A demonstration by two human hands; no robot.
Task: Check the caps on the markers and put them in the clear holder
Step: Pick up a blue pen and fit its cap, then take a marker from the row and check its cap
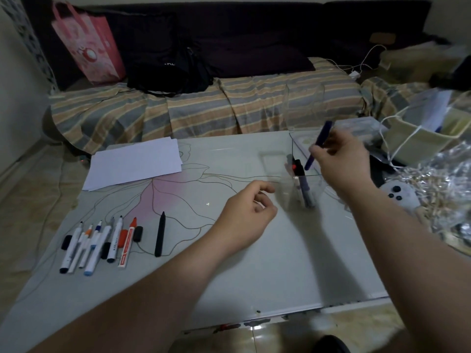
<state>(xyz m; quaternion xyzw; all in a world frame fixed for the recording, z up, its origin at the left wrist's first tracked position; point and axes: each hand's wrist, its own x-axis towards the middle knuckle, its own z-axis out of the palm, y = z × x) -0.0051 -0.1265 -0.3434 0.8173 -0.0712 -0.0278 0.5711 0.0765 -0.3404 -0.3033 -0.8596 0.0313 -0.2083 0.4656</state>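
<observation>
Both hands reach forward: left hand (244, 215) loosely curled and empty, right hand (341, 161) pinching closed.

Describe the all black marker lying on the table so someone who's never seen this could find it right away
Start at the white table and find the row of markers lying near its front left corner. At the right end of that row, apart from the rest, lies the black marker, pointing away from the person. It is the only one black from end to end; its neighbours have white barrels, and caps lie loose among them.
</observation>
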